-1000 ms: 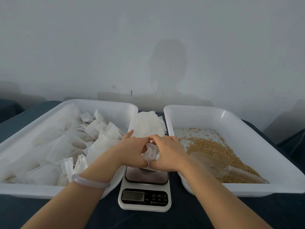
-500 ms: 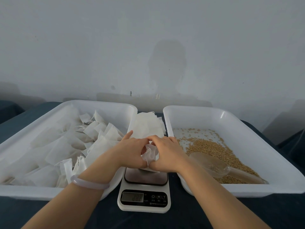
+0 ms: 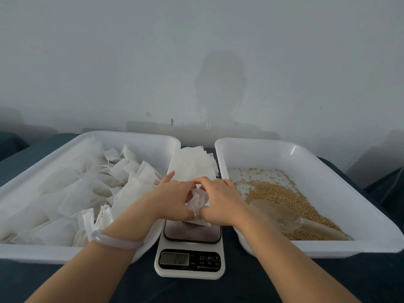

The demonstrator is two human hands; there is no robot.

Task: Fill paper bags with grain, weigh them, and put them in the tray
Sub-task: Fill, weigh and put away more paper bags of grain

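A small white paper bag (image 3: pixel 197 201) sits on the white digital scale (image 3: pixel 189 256), its top bunched. My left hand (image 3: pixel 171 199) and my right hand (image 3: pixel 220 199) both grip the bag's gathered top from either side, fingers curled round it. The scale's display is lit; I cannot read the figure for sure. Left of the scale, a white tray (image 3: pixel 153 141) holds several filled paper bags (image 3: pixel 91 193). On the right, another white tray (image 3: pixel 273 145) holds loose brown grain (image 3: pixel 275 193) and a clear plastic scoop (image 3: pixel 277 215) lying in it.
A stack of flat empty paper bags (image 3: pixel 192 165) lies between the two trays behind the scale. Everything stands on a dark blue cloth (image 3: pixel 251 287). A pale wall rises close behind the trays. A pale bangle (image 3: pixel 115 241) circles my left wrist.
Both hands stay on the bag's top over the scale with only slight finger shifts; the bag's mouth looks a little more gathered.
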